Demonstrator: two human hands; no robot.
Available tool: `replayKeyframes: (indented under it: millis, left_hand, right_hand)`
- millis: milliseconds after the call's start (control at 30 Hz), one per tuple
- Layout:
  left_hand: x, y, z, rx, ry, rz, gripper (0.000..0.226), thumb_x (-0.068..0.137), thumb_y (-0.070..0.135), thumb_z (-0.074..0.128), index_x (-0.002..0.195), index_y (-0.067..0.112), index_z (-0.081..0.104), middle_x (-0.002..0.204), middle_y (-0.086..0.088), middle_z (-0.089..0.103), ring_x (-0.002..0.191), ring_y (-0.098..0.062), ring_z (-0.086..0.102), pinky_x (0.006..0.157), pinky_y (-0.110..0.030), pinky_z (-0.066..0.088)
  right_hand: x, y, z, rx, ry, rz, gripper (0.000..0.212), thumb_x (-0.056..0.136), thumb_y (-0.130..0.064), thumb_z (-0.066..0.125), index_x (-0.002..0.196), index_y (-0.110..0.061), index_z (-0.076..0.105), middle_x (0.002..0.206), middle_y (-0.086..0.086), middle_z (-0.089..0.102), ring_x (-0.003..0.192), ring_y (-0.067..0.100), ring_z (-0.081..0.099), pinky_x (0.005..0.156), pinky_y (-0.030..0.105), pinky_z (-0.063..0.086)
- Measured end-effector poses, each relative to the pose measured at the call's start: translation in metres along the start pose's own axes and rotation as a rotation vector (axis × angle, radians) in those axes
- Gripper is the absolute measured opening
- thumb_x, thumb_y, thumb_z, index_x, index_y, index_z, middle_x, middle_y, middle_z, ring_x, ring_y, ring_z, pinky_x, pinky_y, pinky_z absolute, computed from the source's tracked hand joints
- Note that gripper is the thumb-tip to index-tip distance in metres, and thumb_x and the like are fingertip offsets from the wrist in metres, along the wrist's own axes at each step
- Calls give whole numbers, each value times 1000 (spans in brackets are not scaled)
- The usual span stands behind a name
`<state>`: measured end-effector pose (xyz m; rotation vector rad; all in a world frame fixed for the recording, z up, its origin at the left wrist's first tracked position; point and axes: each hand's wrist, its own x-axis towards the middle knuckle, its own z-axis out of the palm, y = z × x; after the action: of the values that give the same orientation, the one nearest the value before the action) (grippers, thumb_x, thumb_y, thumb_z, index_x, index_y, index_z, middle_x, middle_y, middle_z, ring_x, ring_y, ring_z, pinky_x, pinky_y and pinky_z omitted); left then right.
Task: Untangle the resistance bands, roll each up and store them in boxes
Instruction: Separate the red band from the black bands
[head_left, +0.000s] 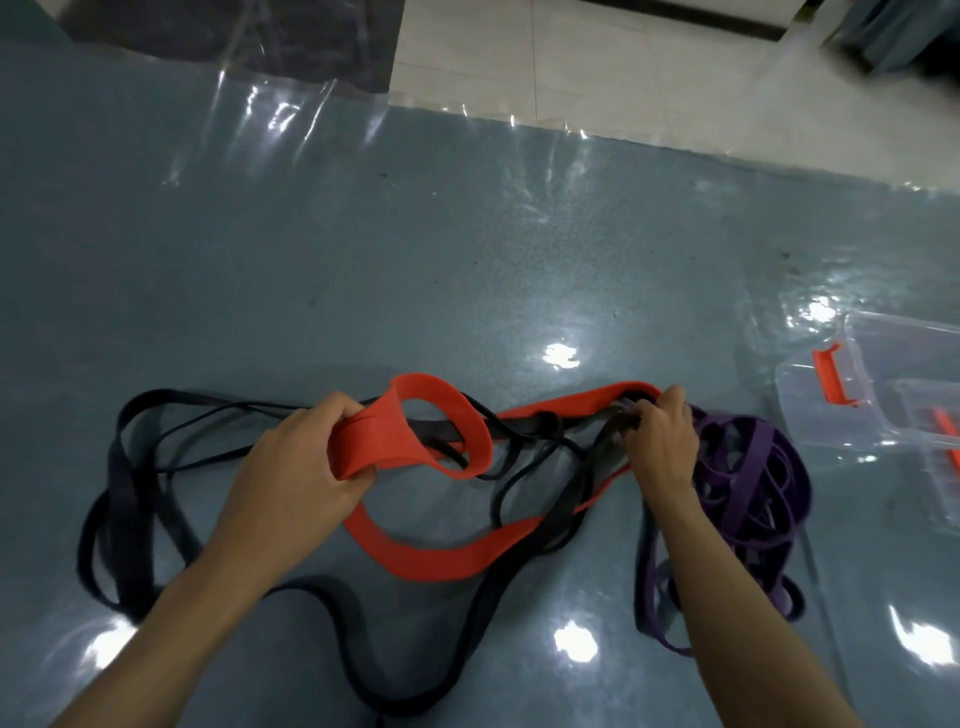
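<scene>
1. A blue-grey floor fills most of the frame under a glossy clear plastic sheet that throws back bright light spots; pale tiles run across the upper right, and a dark patch sits in the upper left under the sheet's edge.
2. The tangle of resistance bands lies on the floor across the lower half of the frame, between and around both forearms.
3. The black bands spread widest: loops at lower left, one long strand curving along the bottom centre, thinner strands crossing the middle through the red loop.
4. The red band, broad and flat, twists into a raised loop at centre and sweeps low toward the bottom centre, with black strands threaded through it.
5. The purple band is heaped in many coils at centre right, partly hidden behind the right forearm.
6. Clear plastic boxes with orange clips stand at the right edge, cut off by the frame; how many there are is hard to make out.
7. The left hand has its grip closed around a bunched fold of the red band, left of centre.
8. The right hand pinches at a knot where red and black strands meet, right of centre; its fingertips are curled under, so which strand it holds cannot be told.
</scene>
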<state>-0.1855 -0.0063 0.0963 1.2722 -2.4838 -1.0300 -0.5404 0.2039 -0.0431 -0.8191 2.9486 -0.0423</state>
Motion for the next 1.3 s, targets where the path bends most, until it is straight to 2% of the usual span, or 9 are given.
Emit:
replayKeyframes:
  millis: [167,333,467,600,800,933,1100,1200,1300]
  left_hand:
    - [0,0,-2,-24,5,3,34,74,26,79,97,36,56,92,13,68,90,-18,67,78,-46,56]
    - [-7,0,-8,-103,-12,51,31,73,34,77,96,34,57,88,14,69,86,-17,68,76,-46,57]
    - [-14,0,-15,-190,-8,82,37,64,56,59,93,32,58,85,14,69,82,-16,67,75,-46,57]
    - [-24,-10,-18,-267,31,106,39,64,57,61,92,29,60,82,14,70,79,-11,68,74,-43,57]
    - [-36,-41,-26,-280,114,104,36,74,15,85,92,28,56,83,17,68,79,3,65,69,-12,48]
    - [-44,-53,-36,-371,164,102,40,78,9,86,92,30,55,87,15,70,79,2,65,74,-25,55]
    - [-47,-57,-45,-451,210,130,35,82,6,86,100,18,59,92,18,68,80,14,63,73,-6,49]
    - [-47,-59,-48,-493,223,126,34,83,9,86,103,18,60,96,15,70,83,11,65,77,-11,53]
    - [-42,-63,-54,-558,264,104,31,85,16,86,106,17,62,101,6,74,89,-2,69,82,-23,55]
  right_hand:
    - [-9,9,-17,340,-61,-56,24,95,-15,70,88,9,69,115,20,64,94,37,65,83,42,51]
    - [-33,14,-39,748,-273,43,39,101,-25,66,64,-16,64,63,-9,59,71,16,56,67,29,45]
    - [-60,0,-47,1295,-308,354,21,105,-22,63,98,-9,77,96,10,77,94,28,71,87,43,58]
    - [-94,-27,-51,1598,-249,545,23,110,-27,51,104,-17,70,90,10,81,83,22,79,63,33,63]
    - [-148,-65,-38,1483,-338,617,26,108,-22,54,103,-2,69,95,23,74,87,33,74,61,41,65]
    - [-177,-72,-39,1344,-606,488,31,107,-32,60,111,-3,71,94,21,79,86,29,79,67,45,66]
    - [-205,-76,-56,1326,-767,244,38,95,-47,73,124,-23,73,98,20,78,90,26,77,56,34,58]
    - [-209,-75,-61,1282,-695,231,38,93,-49,73,125,-29,71,97,16,77,85,22,77,50,29,52]
    - [-202,-71,-54,1287,-358,408,25,100,-25,71,124,-18,67,108,20,74,89,27,77,57,33,62]
